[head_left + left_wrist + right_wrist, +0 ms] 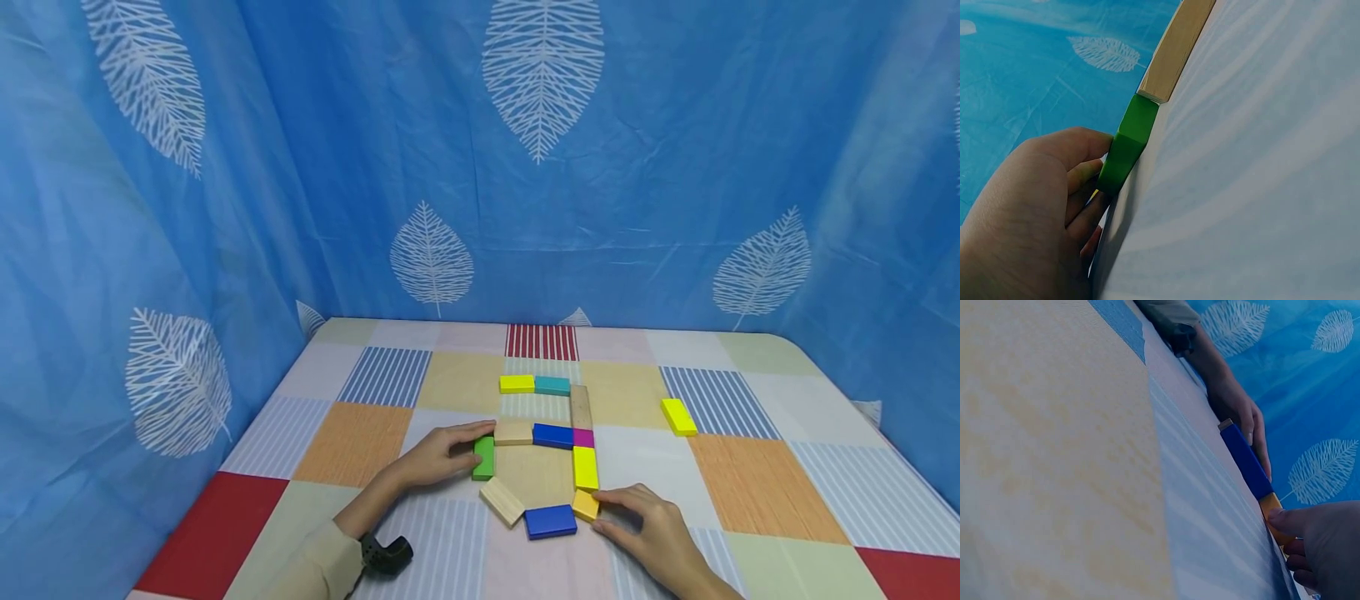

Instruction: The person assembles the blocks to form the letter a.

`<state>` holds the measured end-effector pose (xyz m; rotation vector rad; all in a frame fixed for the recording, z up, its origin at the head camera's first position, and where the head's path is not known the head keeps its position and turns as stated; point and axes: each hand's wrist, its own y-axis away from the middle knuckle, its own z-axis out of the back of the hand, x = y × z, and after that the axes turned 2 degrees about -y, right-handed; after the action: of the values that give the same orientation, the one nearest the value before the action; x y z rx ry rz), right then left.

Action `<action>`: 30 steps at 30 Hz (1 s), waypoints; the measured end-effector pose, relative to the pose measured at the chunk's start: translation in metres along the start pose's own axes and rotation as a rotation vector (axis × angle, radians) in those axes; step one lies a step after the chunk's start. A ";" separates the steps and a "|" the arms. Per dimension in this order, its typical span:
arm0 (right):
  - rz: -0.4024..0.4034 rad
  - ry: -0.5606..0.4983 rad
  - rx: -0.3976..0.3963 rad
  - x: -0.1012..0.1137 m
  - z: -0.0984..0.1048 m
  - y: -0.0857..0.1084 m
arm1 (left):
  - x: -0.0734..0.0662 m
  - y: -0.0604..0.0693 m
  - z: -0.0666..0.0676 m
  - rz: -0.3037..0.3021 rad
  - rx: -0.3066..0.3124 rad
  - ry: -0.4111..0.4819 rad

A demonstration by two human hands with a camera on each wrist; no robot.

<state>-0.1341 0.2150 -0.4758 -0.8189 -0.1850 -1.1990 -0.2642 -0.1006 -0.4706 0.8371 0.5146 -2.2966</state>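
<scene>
My left hand (437, 454) holds a green wooden block (483, 458) at the left of a block outline, thumb at its side and fingers at its far end. The left wrist view shows the thumb against the green block (1127, 145). My right hand (654, 533) pinches an orange-yellow block (586, 505) between thumb and fingers at the lower right corner. A blue block (551, 522) lies beside it, and a slanted plain wood block (502, 502) sits between the blue and green ones. Above the orange-yellow block is a yellow block (585, 468).
A plain block (513, 432), a blue block (553, 436) and a magenta block (582, 438) form the middle row. Behind are yellow (517, 384), teal (552, 386) and upright plain (581, 407) blocks. One yellow block (678, 417) lies apart on the patchwork cloth (780, 492). Blue curtains (637, 167) surround the table.
</scene>
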 end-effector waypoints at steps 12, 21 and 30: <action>0.023 0.016 -0.017 0.001 -0.001 -0.001 | 0.003 0.000 -0.001 0.006 -0.003 0.011; 0.019 0.033 -0.008 -0.002 -0.003 0.000 | 0.004 0.000 -0.002 0.004 -0.003 0.011; 0.030 0.050 -0.008 -0.001 -0.002 0.000 | 0.004 -0.001 -0.002 -0.003 -0.005 0.005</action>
<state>-0.1347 0.2148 -0.4779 -0.7956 -0.1271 -1.1916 -0.2663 -0.1008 -0.4751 0.8400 0.5243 -2.2953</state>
